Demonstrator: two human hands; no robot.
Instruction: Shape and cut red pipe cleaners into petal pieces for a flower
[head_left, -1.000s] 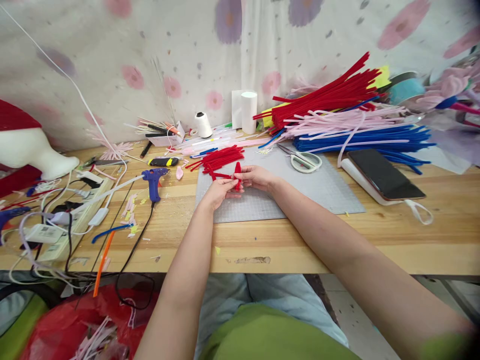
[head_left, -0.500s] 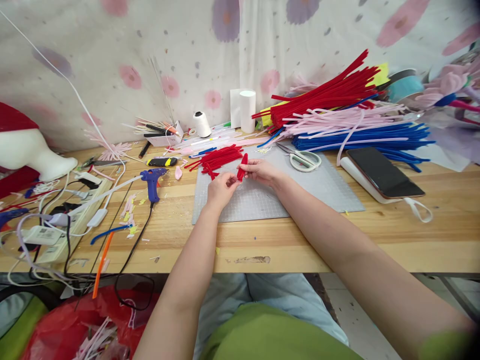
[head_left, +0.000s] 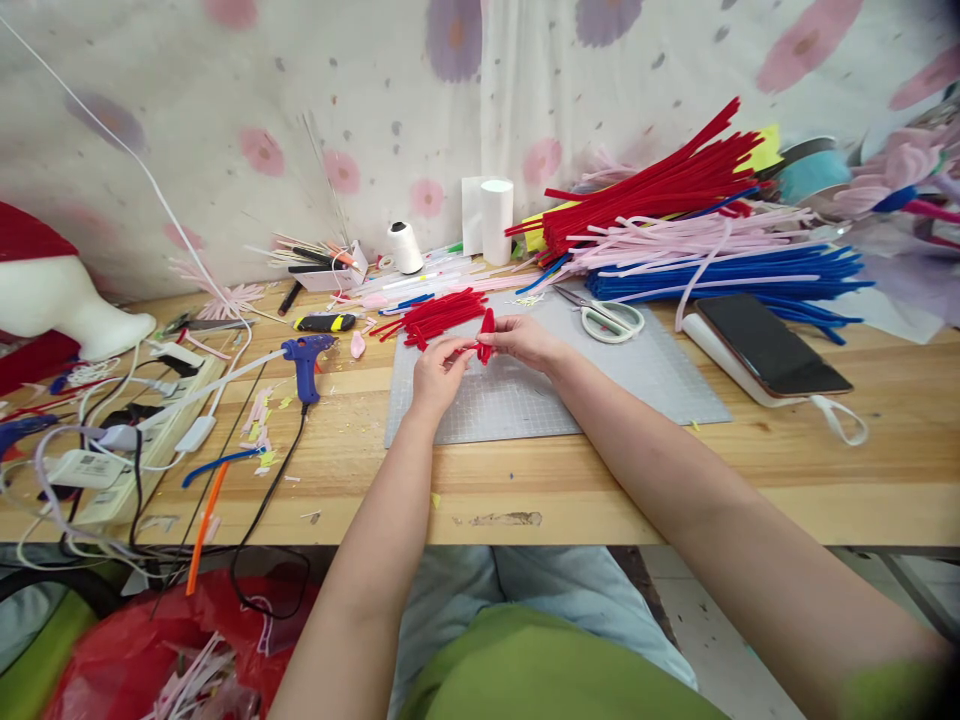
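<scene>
Above the grey cutting mat (head_left: 517, 410), my right hand (head_left: 529, 342) is closed in a pinch on a red fuzzy pipe cleaner piece (head_left: 487, 336), bent into a narrow upright shape. My left hand (head_left: 439, 372) meets it from the left, thumb and forefinger pressed together at the edge of the same red piece. The exact grip of the fingertips is too small to make out. Just behind my left hand lies a pile of short red pipe cleaners (head_left: 442, 318). Scissors (head_left: 611, 320) with pale handles rest on the mat beyond my right hand.
Long red (head_left: 637, 190), pink (head_left: 667, 240) and blue (head_left: 735, 275) pipe cleaner bundles are heaped at the back right, near a phone (head_left: 772, 345). To the left are a blue glue gun (head_left: 306, 365), a utility knife (head_left: 324, 322) and a power strip (head_left: 127, 470) with tangled cords.
The red piece has turned in my fingers and now shows a narrower side. My left hand has shifted slightly, its fingers lifted and straighter against the piece.
</scene>
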